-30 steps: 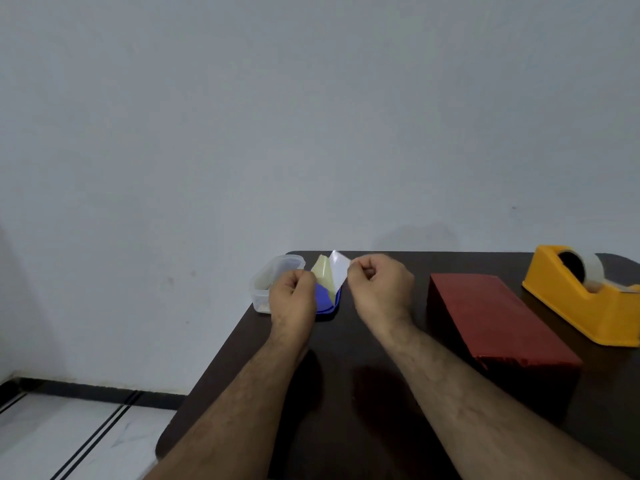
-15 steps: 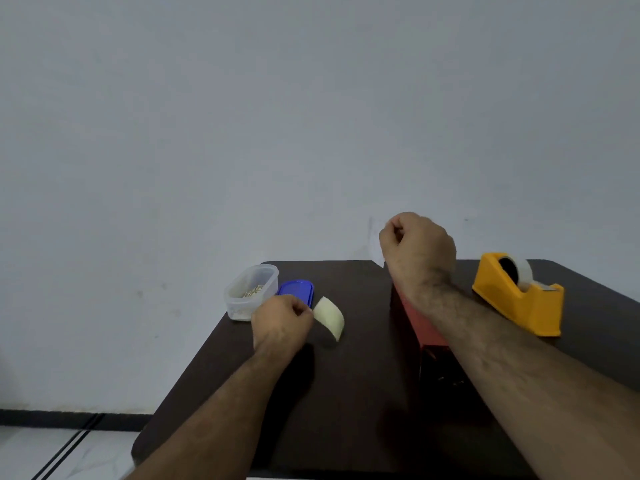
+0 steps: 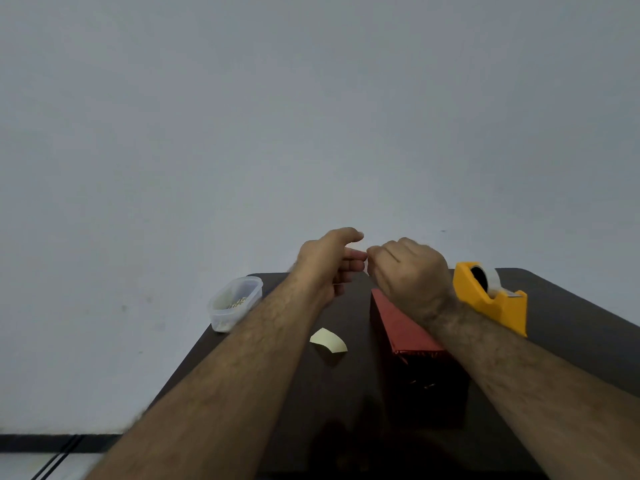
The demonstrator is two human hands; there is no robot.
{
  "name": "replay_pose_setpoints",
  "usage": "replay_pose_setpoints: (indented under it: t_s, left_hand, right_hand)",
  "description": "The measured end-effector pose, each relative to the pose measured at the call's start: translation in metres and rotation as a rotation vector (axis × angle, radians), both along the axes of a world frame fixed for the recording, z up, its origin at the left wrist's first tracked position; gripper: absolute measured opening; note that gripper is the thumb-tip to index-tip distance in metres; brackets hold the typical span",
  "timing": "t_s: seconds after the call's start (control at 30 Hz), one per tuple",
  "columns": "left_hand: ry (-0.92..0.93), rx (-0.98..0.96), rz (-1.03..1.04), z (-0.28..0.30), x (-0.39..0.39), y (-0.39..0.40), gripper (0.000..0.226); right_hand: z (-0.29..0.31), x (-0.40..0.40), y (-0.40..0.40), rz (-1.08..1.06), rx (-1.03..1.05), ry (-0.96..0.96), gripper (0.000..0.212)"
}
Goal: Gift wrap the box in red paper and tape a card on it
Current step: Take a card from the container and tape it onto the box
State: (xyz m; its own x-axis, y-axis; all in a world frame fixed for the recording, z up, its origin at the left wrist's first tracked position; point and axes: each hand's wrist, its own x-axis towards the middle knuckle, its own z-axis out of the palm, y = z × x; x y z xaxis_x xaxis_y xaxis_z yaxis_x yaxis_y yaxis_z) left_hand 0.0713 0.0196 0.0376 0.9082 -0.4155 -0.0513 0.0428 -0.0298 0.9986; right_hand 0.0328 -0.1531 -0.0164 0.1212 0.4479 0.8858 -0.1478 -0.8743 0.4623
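Box (image 3: 403,327), red-wrapped, is sitting on worktop (image 3: 571,323) at my one o'clock. Right hand (image 3: 410,273) is hovering over it, fingers pinched closed, contents hidden. Left hand (image 3: 330,263) is reaching in, fingers loose. Step, I judge: card-fixing. Next: pressing flat.

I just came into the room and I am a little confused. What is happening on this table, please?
A person is finishing a gift. The box, already wrapped in red paper, sits on the dark table. Both hands are raised above it: the right hand is closed as if pinching something small, which I cannot see, and the left hand is open beside it. A pale paper strip lies on the table; a yellow tape dispenser stands to the right.
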Motion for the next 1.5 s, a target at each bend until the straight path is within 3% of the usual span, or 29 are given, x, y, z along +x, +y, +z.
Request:
replay_pose_setpoints:
  t_s: [0.27, 0.53, 0.67, 0.83, 0.9, 1.0, 1.1, 1.17, 1.37, 1.5]
  left_hand:
    - [-0.029, 0.081, 0.067, 0.011, -0.007, -0.019, 0.005]
    - [-0.010, 0.074, 0.088, 0.001, -0.004, -0.019, 0.007]
    - [0.034, 0.058, 0.062, 0.000, -0.007, -0.019, 0.006]
    - [-0.153, 0.004, 0.123, -0.006, 0.004, -0.021, 0.007]
    - [-0.295, -0.014, 0.100, -0.008, 0.013, -0.016, 0.013]
    - [-0.452, 0.028, 0.035, -0.010, 0.023, -0.009, 0.025]
    - [-0.519, 0.087, -0.012, -0.009, 0.031, -0.004, 0.025]
    - [-0.542, 0.125, -0.039, -0.009, 0.035, -0.001, 0.024]
    - [-0.552, 0.136, -0.140, -0.014, 0.043, -0.005, 0.027]
    - [-0.511, 0.133, -0.185, -0.015, 0.051, -0.017, 0.027]
  right_hand:
    - [0.000, -0.012, -0.007, 0.013, -0.033, 0.031, 0.027]
    - [0.000, -0.016, -0.006, -0.025, -0.057, 0.011, 0.016]
    - [-0.001, -0.014, -0.004, -0.027, -0.090, 0.009, 0.020]
    - [-0.009, -0.011, -0.009, 0.087, -0.055, 0.039, 0.023]
    - [-0.012, -0.013, -0.015, 0.184, 0.131, 0.103, 0.025]
    - [-0.006, -0.020, -0.019, 0.304, 0.679, 0.166, 0.035]
    - [0.009, -0.020, -0.023, 0.530, 1.212, 0.221, 0.021]
    - [0.018, -0.017, -0.028, 0.634, 1.453, 0.243, 0.019]
    - [0.025, -0.018, -0.033, 0.702, 1.839, 0.470, 0.018]
    - [0.024, -0.018, -0.043, 0.748, 1.886, 0.538, 0.017]
